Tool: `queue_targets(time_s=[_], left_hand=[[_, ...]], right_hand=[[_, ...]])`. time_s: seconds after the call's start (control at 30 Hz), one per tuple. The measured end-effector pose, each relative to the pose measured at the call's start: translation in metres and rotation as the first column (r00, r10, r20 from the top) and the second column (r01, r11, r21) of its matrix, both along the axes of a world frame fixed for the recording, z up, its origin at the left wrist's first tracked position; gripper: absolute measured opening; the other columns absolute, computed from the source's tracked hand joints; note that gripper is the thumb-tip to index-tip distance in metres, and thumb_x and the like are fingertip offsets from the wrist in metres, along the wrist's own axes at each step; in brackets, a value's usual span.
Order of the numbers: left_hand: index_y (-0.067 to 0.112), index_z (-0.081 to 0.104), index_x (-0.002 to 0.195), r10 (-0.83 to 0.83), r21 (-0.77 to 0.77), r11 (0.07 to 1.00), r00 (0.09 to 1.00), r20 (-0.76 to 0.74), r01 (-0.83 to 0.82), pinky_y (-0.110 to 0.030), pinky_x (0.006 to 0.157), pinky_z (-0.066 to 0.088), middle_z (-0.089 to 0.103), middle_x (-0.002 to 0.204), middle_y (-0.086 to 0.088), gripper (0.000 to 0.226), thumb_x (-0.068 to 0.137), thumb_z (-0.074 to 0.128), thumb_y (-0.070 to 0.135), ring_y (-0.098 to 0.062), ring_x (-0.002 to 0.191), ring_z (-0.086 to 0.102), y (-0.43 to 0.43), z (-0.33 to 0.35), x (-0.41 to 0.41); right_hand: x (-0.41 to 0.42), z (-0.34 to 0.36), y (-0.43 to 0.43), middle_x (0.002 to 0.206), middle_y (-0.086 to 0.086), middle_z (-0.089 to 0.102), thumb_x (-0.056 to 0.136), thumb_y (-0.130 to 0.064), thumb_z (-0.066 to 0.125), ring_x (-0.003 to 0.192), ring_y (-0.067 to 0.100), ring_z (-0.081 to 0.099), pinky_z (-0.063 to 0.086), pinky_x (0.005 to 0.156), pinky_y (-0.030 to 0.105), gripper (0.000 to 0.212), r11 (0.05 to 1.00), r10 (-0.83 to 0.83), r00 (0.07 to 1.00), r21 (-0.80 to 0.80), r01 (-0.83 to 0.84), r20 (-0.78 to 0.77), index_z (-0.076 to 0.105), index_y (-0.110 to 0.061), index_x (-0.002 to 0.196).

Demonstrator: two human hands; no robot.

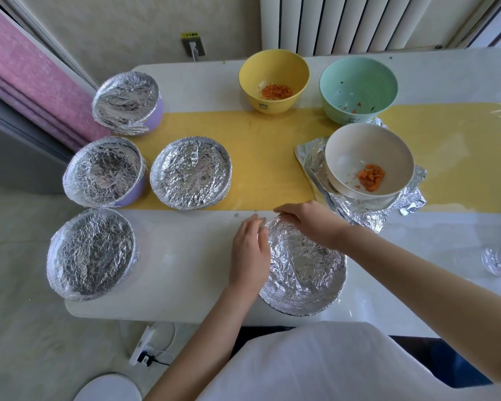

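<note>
Five bowls wear foil. Head view: four covered bowls point(190, 175) sit toward the left of the table point(182, 273). The fifth, the foil-covered bowl point(304, 270), stands at the near edge in front of the person. Left hand point(250, 250) cups its left rim, fingers curved against the foil. Right hand point(310, 224) curls over the far rim. Step, as I read it: crimping foil down round the rim. Next call: work the pinch round the near side, which looks less tucked. White bowl point(369, 159) with carrot pieces waits uncovered on a foil sheet point(405, 204); yellow bowl point(274, 79) and green bowl point(359, 88) stand open behind.
</note>
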State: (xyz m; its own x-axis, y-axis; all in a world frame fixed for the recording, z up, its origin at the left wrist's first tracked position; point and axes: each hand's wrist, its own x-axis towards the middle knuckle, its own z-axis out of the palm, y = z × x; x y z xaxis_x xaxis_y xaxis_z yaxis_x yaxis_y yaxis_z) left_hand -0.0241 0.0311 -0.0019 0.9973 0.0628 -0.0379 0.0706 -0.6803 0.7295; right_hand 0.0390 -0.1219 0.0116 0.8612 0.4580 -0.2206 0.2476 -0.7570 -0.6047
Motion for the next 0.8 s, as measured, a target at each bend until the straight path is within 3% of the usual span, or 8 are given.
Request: queue_targets(time_s=[0.07,0.2,0.47,0.57,0.67,0.8], left_hand=[[0.006,0.06,0.117,-0.005,0.011,1.0,1.0,-0.026,0.006,-0.034,0.082,0.047,0.067,0.106,-0.012,0.027,0.097,0.042,0.008,-0.028,0.096,0.061,0.0,0.001,0.001],[0.004,0.065,0.109,0.035,0.042,0.998,0.999,0.032,-0.037,-0.035,0.066,0.045,0.07,0.092,-0.016,0.024,0.093,0.047,0.002,-0.035,0.081,0.064,-0.003,0.002,0.001],[0.003,0.061,0.11,0.033,0.042,0.999,0.999,0.038,-0.034,-0.03,0.065,0.041,0.07,0.092,-0.014,0.021,0.096,0.045,0.007,-0.031,0.081,0.063,-0.003,0.0,0.001],[0.001,0.055,0.098,0.04,0.027,0.999,0.999,0.025,-0.041,-0.029,0.056,0.031,0.066,0.081,-0.014,0.012,0.096,0.046,0.009,-0.033,0.071,0.059,-0.003,0.0,0.0],[0.0,0.052,0.095,0.04,0.028,0.999,0.999,0.011,-0.041,-0.031,0.056,0.03,0.065,0.079,-0.016,0.009,0.096,0.046,0.007,-0.034,0.069,0.058,-0.002,0.002,-0.001],[0.001,0.052,0.095,0.04,0.034,0.999,0.999,0.021,-0.041,-0.031,0.055,0.033,0.066,0.079,-0.015,0.009,0.096,0.046,0.007,-0.034,0.07,0.061,-0.002,0.001,0.0]], right_hand=[[0.0,0.0,0.0,0.112,0.009,0.068,0.099,-0.022,0.046,0.095,0.024,0.065,0.037,0.07,0.019,0.036,1.0,-0.005,1.0,0.001,0.005,0.009,0.051,-0.012,0.133],[-0.001,-0.003,-0.003,0.103,0.007,0.071,0.097,-0.017,0.049,0.089,0.025,0.066,0.044,0.073,0.024,0.026,0.999,0.036,0.998,0.002,-0.036,0.045,0.065,-0.011,0.117],[0.0,-0.006,-0.001,0.102,0.006,0.071,0.099,-0.026,0.043,0.087,0.025,0.066,0.053,0.074,0.042,0.027,0.995,0.076,0.996,-0.066,-0.073,0.038,0.061,-0.016,0.118],[0.001,-0.003,0.007,0.094,0.007,0.07,0.099,-0.025,0.043,0.082,0.028,0.065,0.052,0.069,0.041,0.024,0.991,0.081,0.996,-0.107,-0.077,0.031,0.062,-0.02,0.113],[0.002,0.001,0.012,0.088,0.007,0.069,0.097,-0.016,0.043,0.074,0.027,0.062,0.046,0.059,0.031,0.023,0.969,0.117,0.99,-0.229,-0.095,0.084,0.063,-0.019,0.11],[-0.002,0.007,0.021,0.097,0.001,0.066,0.093,-0.006,0.039,0.078,0.023,0.062,0.045,0.06,0.029,0.031,0.913,0.186,0.972,-0.391,-0.116,0.146,0.055,-0.02,0.116]])
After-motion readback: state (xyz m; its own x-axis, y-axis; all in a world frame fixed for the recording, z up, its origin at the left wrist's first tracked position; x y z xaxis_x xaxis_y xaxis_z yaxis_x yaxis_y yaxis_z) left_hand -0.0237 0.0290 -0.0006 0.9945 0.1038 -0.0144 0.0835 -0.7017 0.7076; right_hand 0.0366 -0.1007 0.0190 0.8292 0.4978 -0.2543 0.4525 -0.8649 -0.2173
